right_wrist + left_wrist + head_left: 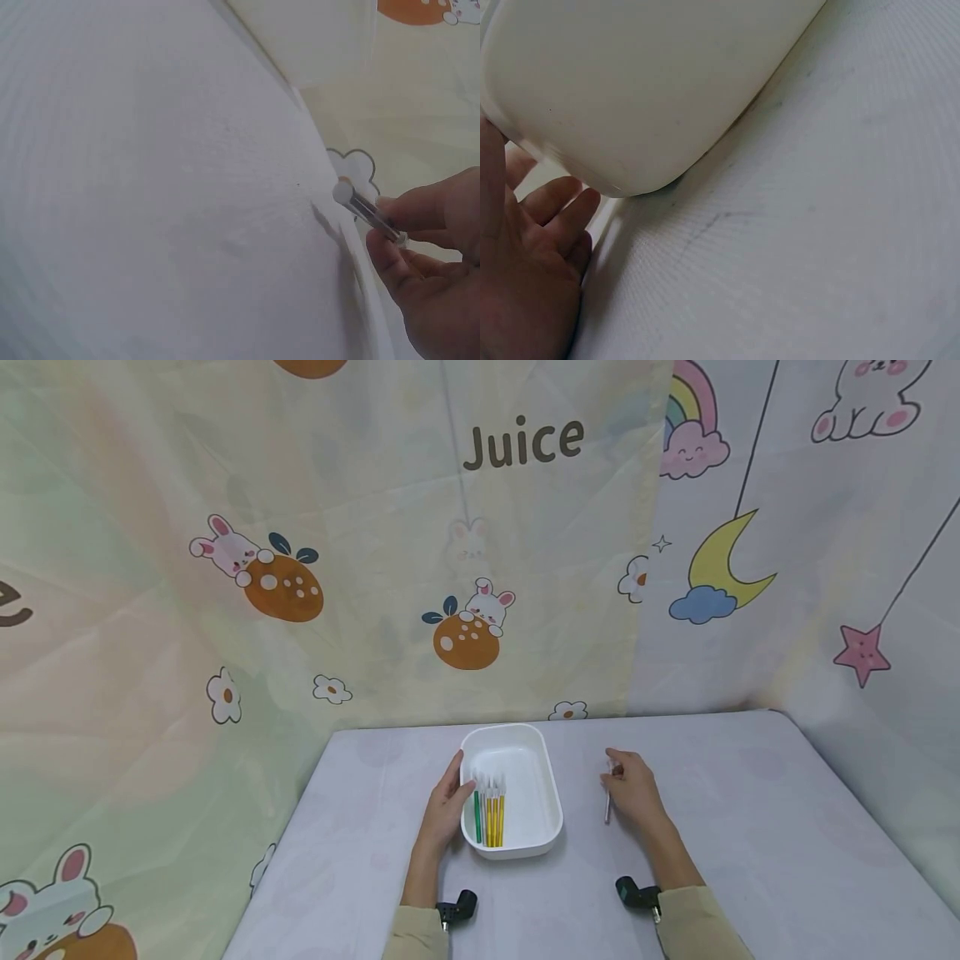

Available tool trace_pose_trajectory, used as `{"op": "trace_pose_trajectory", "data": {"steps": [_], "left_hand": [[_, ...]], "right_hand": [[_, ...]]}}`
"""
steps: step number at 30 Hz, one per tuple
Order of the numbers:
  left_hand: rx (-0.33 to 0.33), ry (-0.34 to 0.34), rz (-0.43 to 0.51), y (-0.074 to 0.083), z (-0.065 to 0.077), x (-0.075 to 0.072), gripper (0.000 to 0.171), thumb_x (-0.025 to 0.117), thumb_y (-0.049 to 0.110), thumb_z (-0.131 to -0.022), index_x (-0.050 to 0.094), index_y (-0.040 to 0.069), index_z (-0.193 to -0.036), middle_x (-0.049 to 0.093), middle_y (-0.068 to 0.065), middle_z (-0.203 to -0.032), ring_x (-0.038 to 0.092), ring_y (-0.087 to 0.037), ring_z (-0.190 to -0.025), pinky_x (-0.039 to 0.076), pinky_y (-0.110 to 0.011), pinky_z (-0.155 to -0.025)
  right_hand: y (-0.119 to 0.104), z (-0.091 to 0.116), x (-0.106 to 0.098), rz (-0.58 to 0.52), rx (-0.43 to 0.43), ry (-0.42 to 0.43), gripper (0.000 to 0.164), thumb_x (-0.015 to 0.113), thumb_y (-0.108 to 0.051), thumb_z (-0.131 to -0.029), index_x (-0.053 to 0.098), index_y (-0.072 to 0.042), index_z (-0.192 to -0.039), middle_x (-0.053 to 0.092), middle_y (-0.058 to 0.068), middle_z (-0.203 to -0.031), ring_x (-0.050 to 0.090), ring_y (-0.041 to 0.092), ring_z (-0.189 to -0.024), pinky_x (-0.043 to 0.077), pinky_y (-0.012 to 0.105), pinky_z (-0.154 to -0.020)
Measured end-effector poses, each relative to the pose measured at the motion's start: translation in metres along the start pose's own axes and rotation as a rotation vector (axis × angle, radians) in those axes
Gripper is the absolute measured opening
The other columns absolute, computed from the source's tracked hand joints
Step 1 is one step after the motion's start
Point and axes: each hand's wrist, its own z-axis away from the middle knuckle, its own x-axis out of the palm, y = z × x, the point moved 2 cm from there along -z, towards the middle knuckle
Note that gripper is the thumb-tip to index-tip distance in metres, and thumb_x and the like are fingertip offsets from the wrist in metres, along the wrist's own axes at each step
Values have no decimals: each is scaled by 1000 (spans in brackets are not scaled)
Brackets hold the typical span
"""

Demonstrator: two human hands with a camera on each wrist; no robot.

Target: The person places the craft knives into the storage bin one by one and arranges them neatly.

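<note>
A white tray [528, 827] rests on the table, with several slim pens [491, 817] lying side by side in its left part: green, silvery and yellow barrels with clear caps. My left hand [444, 806] grips the tray's left side, thumb over the rim and fingers along the outer wall. In the left wrist view, the fingers of that hand [544, 255] lie beside the tray's wall [645, 90]. To the right of the tray, my right hand [633, 789] pinches a slim silvery pen [607, 806] between thumb and fingers. Its round end [343, 191] points at the right wrist camera.
A white cloth covers the table [555, 910]. Printed curtains [375, 543] with rabbits, oranges and flowers hang behind and at the left, right at the table's back edge. Dark wrist cameras [636, 893] are strapped at both sleeves.
</note>
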Motion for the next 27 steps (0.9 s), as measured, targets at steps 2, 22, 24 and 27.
{"op": "trace_pose_trajectory", "data": {"steps": [2,22,24,27], "left_hand": [[0,1,-1,0,0,0,62,60,24,-104,38,37,-160,33,16,-168,26,-10,-159,23,-43,-130],[22,-3,-2,-2,-1,-1,61,59,22,-105,38,35,-161,32,16,-168,26,-10,-159,23,-42,-130],[24,-5,-4,-2,-1,-1,61,59,21,-105,38,35,-161,32,16,-168,25,-10,-159,23,-42,-130],[21,-6,-3,-2,0,-1,61,59,22,-105,38,36,-161,32,16,-168,26,-9,-158,23,-42,-130]], "right_hand": [[0,0,1,-11,16,-1,56,66,-6,-98,49,4,-151,56,25,-131,62,35,-112,60,43,-89],[-6,1,1,-80,21,46,61,74,-7,-94,52,-6,-151,61,19,-127,68,25,-97,58,22,-69],[-6,1,1,-93,8,46,63,74,-5,-94,50,-6,-152,58,20,-135,70,23,-90,59,21,-67],[-7,0,0,-98,-17,60,66,74,-2,-93,49,-4,-153,53,22,-144,71,22,-84,60,20,-65]]}}
